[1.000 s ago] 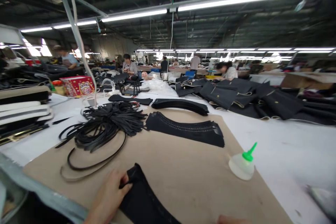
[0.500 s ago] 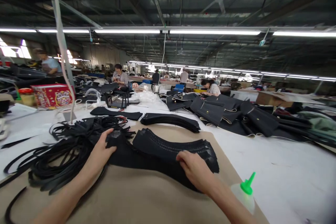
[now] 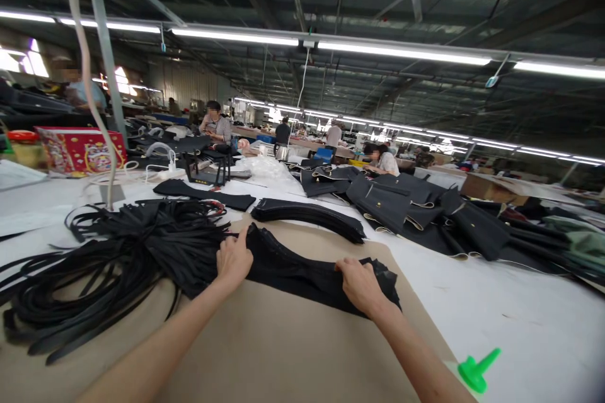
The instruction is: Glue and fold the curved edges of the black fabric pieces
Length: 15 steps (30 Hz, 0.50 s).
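A stack of curved black fabric pieces [image 3: 302, 267] lies across a brown cardboard sheet [image 3: 265, 352]. My left hand [image 3: 233, 259] rests on the stack's left end, forefinger stretched out, the other fingers curled against the edge. My right hand [image 3: 360, 283] grips the right end, fingers folded round the pieces. To the left of my left hand sprawls a big tangle of black straps [image 3: 113, 258].
A glue bottle with a green nozzle [image 3: 475, 370] stands at the lower right. More curved black pieces [image 3: 307, 214] and black bag panels [image 3: 416, 201] lie behind. A red box [image 3: 80, 150] and a pole [image 3: 101, 44] stand far left. Other people work at distant tables.
A second ago my left hand held one black piece near me. It carried the piece forward onto the stack; both hands now sit at the stack's ends. The view has tilted up.
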Each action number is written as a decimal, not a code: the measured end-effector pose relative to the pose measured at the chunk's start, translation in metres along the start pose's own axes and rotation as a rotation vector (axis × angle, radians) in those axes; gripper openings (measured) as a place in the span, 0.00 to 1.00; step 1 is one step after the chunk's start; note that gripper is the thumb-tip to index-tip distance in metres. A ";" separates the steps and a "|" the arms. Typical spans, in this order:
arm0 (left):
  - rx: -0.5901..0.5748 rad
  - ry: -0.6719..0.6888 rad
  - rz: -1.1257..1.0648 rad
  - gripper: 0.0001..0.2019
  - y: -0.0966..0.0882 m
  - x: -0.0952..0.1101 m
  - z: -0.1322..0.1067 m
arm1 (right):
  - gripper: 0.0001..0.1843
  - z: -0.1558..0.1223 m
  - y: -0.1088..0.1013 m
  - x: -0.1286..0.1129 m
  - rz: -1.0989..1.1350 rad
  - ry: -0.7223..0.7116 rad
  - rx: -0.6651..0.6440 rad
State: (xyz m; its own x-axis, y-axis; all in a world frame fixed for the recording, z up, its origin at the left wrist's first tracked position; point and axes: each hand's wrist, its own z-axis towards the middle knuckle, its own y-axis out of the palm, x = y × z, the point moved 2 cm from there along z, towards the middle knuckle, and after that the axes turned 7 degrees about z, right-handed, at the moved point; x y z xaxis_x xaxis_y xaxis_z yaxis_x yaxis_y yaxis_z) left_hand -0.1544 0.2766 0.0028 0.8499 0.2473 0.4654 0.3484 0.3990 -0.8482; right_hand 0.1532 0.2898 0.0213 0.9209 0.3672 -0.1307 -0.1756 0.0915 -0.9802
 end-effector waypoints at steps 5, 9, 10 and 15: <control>0.313 0.284 0.187 0.29 0.000 0.018 -0.031 | 0.19 -0.003 -0.003 -0.003 0.014 -0.003 0.081; 0.350 0.329 0.161 0.26 0.000 0.030 -0.047 | 0.18 -0.003 -0.009 -0.009 0.040 -0.027 0.108; 0.326 0.387 0.137 0.25 0.001 0.034 -0.050 | 0.18 -0.003 -0.010 -0.010 0.047 -0.026 0.104; 0.071 0.709 0.000 0.24 0.024 0.052 -0.068 | 0.17 -0.001 -0.025 -0.018 0.082 0.002 0.062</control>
State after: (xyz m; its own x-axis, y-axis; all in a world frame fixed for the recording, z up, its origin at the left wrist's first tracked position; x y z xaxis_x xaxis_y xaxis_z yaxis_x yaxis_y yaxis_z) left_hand -0.0749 0.2393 -0.0109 0.9108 -0.3773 0.1676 0.3419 0.4616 -0.8185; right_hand 0.1414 0.2802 0.0485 0.9033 0.3738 -0.2105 -0.2715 0.1183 -0.9552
